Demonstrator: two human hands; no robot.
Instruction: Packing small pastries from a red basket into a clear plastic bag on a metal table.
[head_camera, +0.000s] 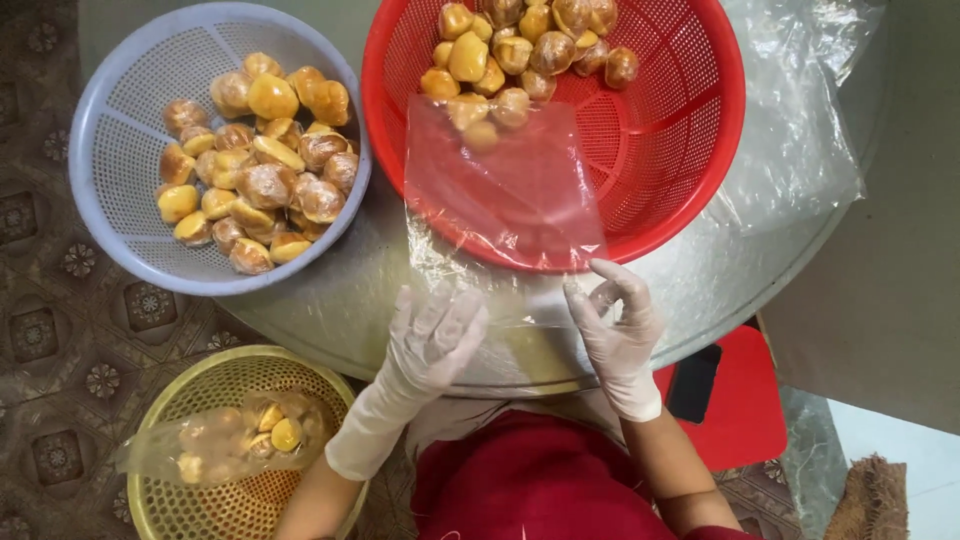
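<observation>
1. Clear plastic bag pinched at its near edge by gloved left hand and right hand, fingertips closed on film.
2. Empty yet; long axis away from body, over red basket rim.
3. Left of red basket: blue basket; filled bag in yellow basket.

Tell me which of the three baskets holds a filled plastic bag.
The yellow basket, bottom left beside the left hand. It holds one filled clear bag; the blue basket and red basket hold the pieces loose.
</observation>
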